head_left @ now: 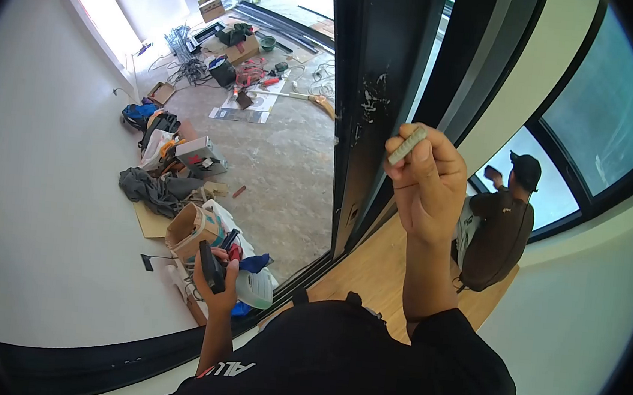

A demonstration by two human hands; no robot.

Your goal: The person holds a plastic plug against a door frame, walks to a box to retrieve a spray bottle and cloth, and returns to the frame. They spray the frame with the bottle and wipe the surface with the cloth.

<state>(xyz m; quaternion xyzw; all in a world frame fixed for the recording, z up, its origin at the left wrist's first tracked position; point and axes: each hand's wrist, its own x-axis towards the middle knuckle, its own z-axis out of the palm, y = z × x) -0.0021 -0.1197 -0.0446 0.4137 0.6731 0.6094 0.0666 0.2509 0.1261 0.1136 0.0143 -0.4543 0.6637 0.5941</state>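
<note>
Showing between the thumb and bent fingers of the raised right hand (432, 183), a short pale ridged stick (406, 148) is held at a slant, its upper end turned to the right of the view. The fingers are closed narrowly upon it, and it is seen in front of a black frame (371, 44); its distance from that frame cannot be told. A dark object (212, 267) is held upright in the lower left hand (223, 296), with the fingers wrapped about its side; its exact kind cannot be made out. Beyond that hand, an open cardboard box (182, 227), a blue cloth (256, 263) and a white roll (254, 290) are crowded together, partly overlapped in view. Farther along the white wall (53, 197), a grey cloth (150, 189) is heaped near a silver case (204, 150), and a blue bag (139, 113) is noted behind them. Toward the far end of the grey floor (277, 171), a black bucket (223, 72) is placed among scattered tools and wires. On the right, past the frame, another person (500, 229) is seen from behind, dressed in a dark shirt and a black cap (526, 172), with one hand raised near the window (558, 185).
</note>
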